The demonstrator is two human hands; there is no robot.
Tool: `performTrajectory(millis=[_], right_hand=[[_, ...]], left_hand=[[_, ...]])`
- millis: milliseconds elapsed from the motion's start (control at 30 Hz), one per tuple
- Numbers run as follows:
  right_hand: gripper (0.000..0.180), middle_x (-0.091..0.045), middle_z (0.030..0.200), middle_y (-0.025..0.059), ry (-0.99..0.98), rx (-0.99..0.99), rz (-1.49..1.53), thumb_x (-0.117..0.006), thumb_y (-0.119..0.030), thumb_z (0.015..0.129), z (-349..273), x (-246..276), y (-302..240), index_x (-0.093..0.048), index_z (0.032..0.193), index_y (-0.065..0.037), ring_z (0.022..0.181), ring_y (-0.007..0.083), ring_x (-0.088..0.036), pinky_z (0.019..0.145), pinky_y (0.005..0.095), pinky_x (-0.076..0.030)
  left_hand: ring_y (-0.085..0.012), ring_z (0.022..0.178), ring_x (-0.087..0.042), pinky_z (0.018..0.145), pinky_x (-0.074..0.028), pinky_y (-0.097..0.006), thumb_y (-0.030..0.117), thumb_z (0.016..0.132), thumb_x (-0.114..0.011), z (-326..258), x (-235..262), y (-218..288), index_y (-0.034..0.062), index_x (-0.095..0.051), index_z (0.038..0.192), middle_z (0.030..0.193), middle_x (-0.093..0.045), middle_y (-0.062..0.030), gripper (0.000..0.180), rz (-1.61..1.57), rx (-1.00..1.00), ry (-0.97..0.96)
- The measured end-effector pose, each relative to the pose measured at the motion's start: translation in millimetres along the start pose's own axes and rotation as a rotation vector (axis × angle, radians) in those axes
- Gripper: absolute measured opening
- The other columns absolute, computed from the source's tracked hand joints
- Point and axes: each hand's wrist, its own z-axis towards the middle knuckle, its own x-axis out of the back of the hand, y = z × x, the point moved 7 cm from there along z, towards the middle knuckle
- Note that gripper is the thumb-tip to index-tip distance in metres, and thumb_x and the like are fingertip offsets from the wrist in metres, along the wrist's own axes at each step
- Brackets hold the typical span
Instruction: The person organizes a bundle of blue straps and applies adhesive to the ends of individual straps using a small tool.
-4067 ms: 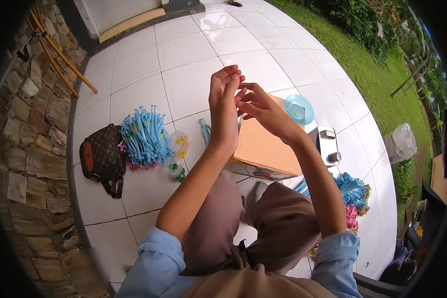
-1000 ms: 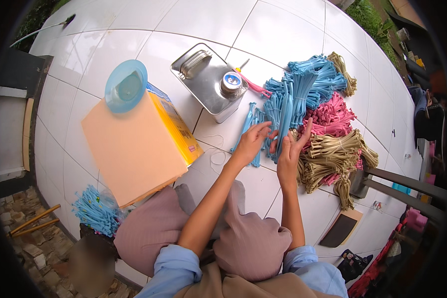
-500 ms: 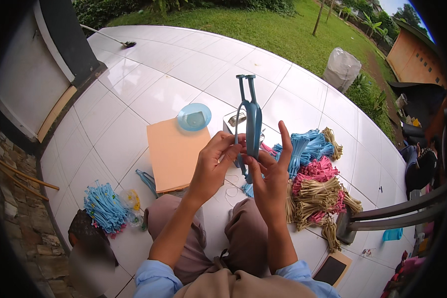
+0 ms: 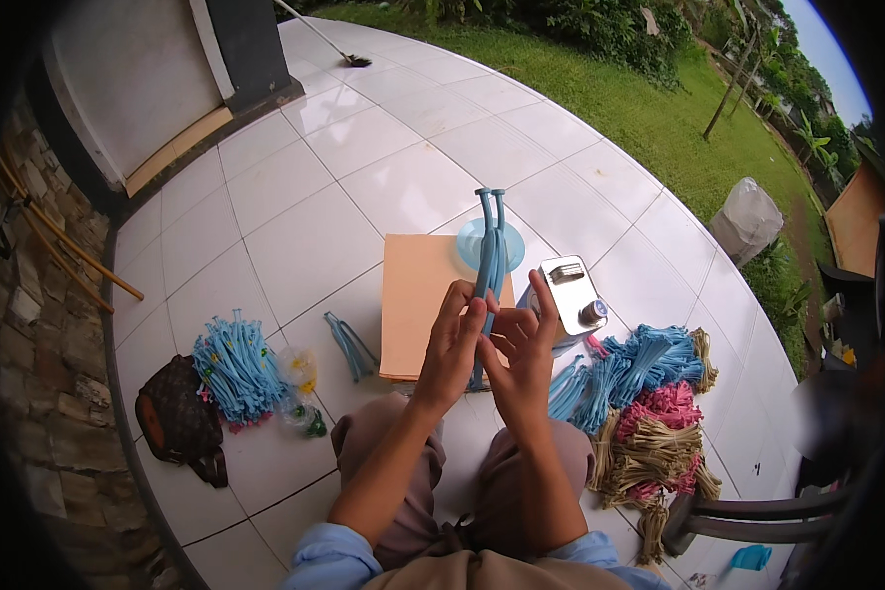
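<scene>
A pair of blue flip-flop straps (image 4: 501, 248) stands upright in front of me, with flat round plugs at its top ends. My left hand (image 4: 450, 344) pinches it between thumb and fingers partway down. My right hand (image 4: 523, 383) closes around its lower part with thumb and curled fingers, while the index finger sticks up. The fingers hide part of the lower straps. Behind the straps lie a peach-coloured board (image 4: 418, 315) and a light blue plate (image 4: 467, 236). A metal tin (image 4: 572, 278) with a small round container (image 4: 593, 313) on it sits beyond my right hand.
Bundles of blue straps (image 4: 659, 359), pink straps (image 4: 667, 405) and beige straps (image 4: 649, 457) pile up at right, by dark chair legs (image 4: 767, 508). At left lie another blue strap pile (image 4: 236, 364), a brown bag (image 4: 177, 418), a plastic bag (image 4: 300, 379) and a loose strap (image 4: 346, 344).
My view has swung left, so the scene shifts right and the tin shows more fully. The straps, spread apart before, are now closer together, and my hands sit lower on the picture.
</scene>
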Motion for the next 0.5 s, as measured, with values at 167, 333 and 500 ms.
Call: performTrajectory(millis=[167, 333, 500], right_hand=[[0.075, -0.059, 0.088, 0.0098, 0.034, -0.126, 0.151, -0.061, 0.007, 0.077, 9.9, 15.0, 15.7, -0.019, 0.137, -0.005, 0.087, 0.0173, -0.060, 0.076, 0.0283, -0.051], [0.071, -0.059, 0.086, 0.0075, 0.142, -0.182, 0.396, -0.065, 0.000, 0.079, 13.1, 23.1, 30.6, -0.023, 0.136, -0.004, 0.081, 0.0143, -0.059, 0.075, 0.0265, -0.048], [0.064, -0.056, 0.092, 0.0082, 0.327, -0.198, 0.632, -0.061, -0.001, 0.082, 15.3, 42.8, 31.1, -0.025, 0.135, -0.005, 0.080, 0.0140, -0.056, 0.070, 0.0263, -0.046]], left_hand=[[-0.0126, 0.091, -0.055, 0.075, -0.050, -0.028, 0.015, 0.088, -0.058, 2.9, 5.6, -2.6, 0.0047, -0.045, 0.097, 0.093, -0.051, -0.0027, 0.019, 0.170, -0.085, 0.016], [-0.0116, 0.078, -0.058, 0.069, -0.050, -0.023, 0.005, 0.083, -0.063, 3.3, 9.1, -9.9, 0.0050, -0.033, 0.115, 0.086, -0.057, -0.0090, 0.044, -0.072, 0.087, 0.053], [-0.0107, 0.077, -0.058, 0.070, -0.048, -0.023, 0.018, 0.086, -0.061, -2.9, 3.1, -31.0, 0.0050, -0.027, 0.124, 0.084, -0.059, -0.0085, 0.052, -0.118, 0.264, 0.070]])
